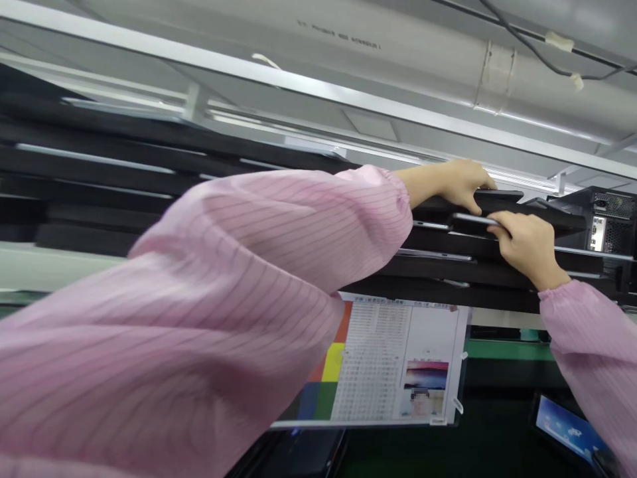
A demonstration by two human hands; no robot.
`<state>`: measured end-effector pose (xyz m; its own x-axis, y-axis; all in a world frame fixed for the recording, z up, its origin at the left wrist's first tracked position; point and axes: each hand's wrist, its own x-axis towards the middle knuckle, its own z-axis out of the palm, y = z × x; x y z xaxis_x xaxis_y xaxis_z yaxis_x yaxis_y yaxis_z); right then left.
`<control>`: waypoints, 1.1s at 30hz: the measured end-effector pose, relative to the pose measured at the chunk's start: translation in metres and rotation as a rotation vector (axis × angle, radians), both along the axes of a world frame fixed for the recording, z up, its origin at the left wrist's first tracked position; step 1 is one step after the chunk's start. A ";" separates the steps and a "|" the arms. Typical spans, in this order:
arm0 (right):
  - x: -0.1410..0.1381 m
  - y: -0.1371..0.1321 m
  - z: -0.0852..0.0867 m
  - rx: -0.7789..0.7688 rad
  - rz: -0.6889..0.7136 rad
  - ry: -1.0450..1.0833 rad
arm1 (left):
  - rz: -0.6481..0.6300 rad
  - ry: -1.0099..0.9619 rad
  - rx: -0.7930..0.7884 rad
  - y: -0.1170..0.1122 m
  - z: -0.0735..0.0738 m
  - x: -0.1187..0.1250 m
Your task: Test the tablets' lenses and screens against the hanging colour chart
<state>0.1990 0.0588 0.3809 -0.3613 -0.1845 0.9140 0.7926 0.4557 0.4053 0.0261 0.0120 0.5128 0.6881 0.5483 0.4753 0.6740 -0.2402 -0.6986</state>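
Both my arms, in pink striped sleeves, reach up to a shelf stacked with black padded layers [522, 255]. My right hand [530, 245] pinches the edge of a thin, silver-edged tablet [472, 222] between thumb and fingers; it juts out from between the layers. Just above and to the left, my left hand [462, 184] is closed round the front edge of an upper black layer [497, 202], thumb below and fingers on top. Another thin flat device [497, 194] lies on that layer. More silver-edged tablets [435, 254] show between the lower layers.
A black metal computer case [613, 216] stands right of the stack. Below the shelf hangs a printed sheet [373, 358] with coloured blocks. A lit tablet [567, 425] lies at lower right, and a dark device [298, 455] at bottom centre. A large pipe [398, 53] runs overhead.
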 end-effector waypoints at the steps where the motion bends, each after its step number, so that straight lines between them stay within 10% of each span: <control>1: -0.006 -0.003 0.006 -0.076 -0.060 -0.006 | -0.014 -0.007 0.009 0.000 -0.001 0.000; 14: -0.004 -0.011 -0.017 -0.349 -0.247 -0.049 | 0.026 0.055 0.040 0.001 -0.027 0.008; 33: -0.039 -0.013 -0.024 -0.540 -0.022 0.228 | 0.076 -0.015 0.036 0.007 -0.033 0.005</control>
